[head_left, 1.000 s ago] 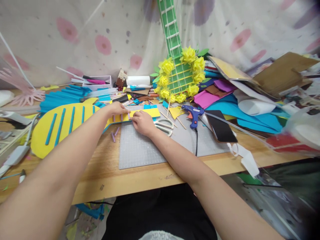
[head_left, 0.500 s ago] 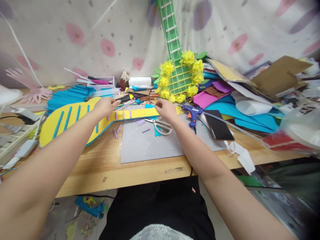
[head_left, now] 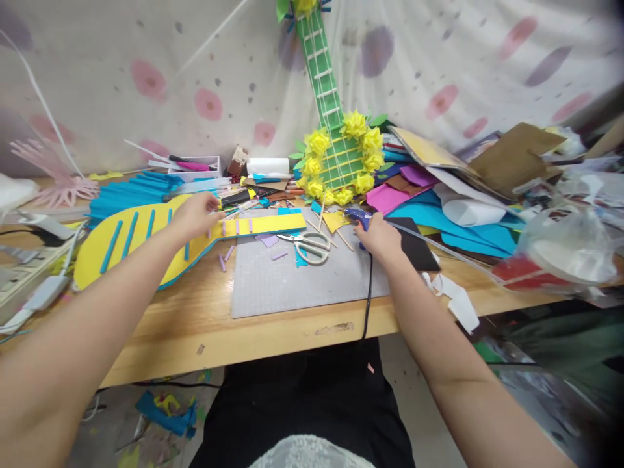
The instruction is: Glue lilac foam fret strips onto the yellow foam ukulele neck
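My right hand (head_left: 383, 238) is wrapped round the handle of a blue hot glue gun (head_left: 358, 214), its nozzle pointing left. My left hand (head_left: 197, 213) is over the yellow paper guitar (head_left: 102, 227), where body meets neck. Its fingers are curled together; whatever is between them is too small to make out. Blue strips cross the guitar's body, and short purple strips (head_left: 238, 227) cross its neck. Loose purple pieces (head_left: 222, 262) lie below the neck. Scissors (head_left: 312, 246) with pale handles lie partly open near the neck's end.
A grey cutting mat (head_left: 292, 292) lies on the wooden table (head_left: 185, 338). Thin sticks (head_left: 345, 239) and a yellow scrap are beside the glue gun. Behind stands a green guitar (head_left: 329, 97) with yellow flowers. A black phone (head_left: 419, 250) and paper piles fill the right.
My right hand has moved right from the guitar's neck and taken hold of the glue gun. My left hand has shifted slightly left. The view has turned a little to the right.
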A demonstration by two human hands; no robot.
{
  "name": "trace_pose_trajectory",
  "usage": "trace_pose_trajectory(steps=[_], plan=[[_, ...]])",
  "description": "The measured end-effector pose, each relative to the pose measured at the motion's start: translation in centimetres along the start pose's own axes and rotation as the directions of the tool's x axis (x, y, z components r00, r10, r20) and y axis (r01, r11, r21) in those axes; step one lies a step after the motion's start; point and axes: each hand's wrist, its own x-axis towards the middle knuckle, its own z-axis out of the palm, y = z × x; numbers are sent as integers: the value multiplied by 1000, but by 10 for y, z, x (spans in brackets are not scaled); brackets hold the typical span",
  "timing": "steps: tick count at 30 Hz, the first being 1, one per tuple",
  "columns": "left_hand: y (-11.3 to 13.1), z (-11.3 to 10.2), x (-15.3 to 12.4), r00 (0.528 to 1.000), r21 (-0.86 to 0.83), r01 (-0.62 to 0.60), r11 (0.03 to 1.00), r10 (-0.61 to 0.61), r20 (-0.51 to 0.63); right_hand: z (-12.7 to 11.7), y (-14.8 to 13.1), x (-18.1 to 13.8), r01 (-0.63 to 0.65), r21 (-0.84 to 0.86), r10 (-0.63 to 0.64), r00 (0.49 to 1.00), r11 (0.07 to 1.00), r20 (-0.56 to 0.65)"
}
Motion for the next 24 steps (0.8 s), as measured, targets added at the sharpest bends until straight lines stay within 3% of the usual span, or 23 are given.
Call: trace_pose_trajectory(steps=[4,8,10,14,18,21,24], plan=[[13,26,-2,974,-33,-220,975,221,45,8,-2,-2,16,63,-14,1000,998,-28],[22,42,-1,966,-69,-245,967,249,67,9,-25,-6,217,211,-204,975,953,-82],[23,44,0,971,-78,-221,972,227,75,10,-43,-6,389,283,-372,921,877,-112],[20,46,1,973,-107,-202,974,212,96,21,-81,-1,652,338,-631,753,679,-186],[20,47,1,969,-107,-220,969,230,90,40,-113,7,750,370,-759,632,549,-155],[25,45,-1,979,-101,-170,980,180,99,52,-132,12,808,357,-833,538,468,-127],[29,44,-3,990,-91,-100,991,108,89,60,-145,14,826,346,-857,504,445,-101]])
